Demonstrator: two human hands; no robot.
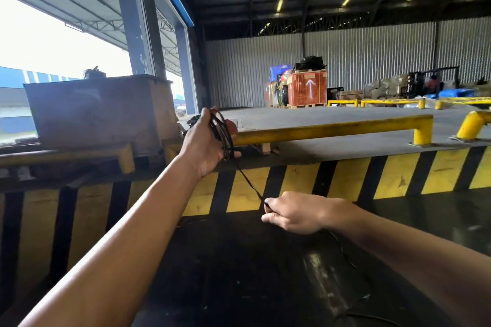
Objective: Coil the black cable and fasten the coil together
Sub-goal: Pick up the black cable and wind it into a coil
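Head cam | left hand [206, 145] clenched round black cable [221, 135] loops, above yellow rail [329, 129] | right hand [291, 212] pinches taut strand below rail | orange crate [307, 89]: white arrow, no readable text

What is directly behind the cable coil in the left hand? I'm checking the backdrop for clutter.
Behind the coil held by the left hand runs a yellow guard rail, with a partly hidden red object by it. Whatever lies behind the hand is covered.
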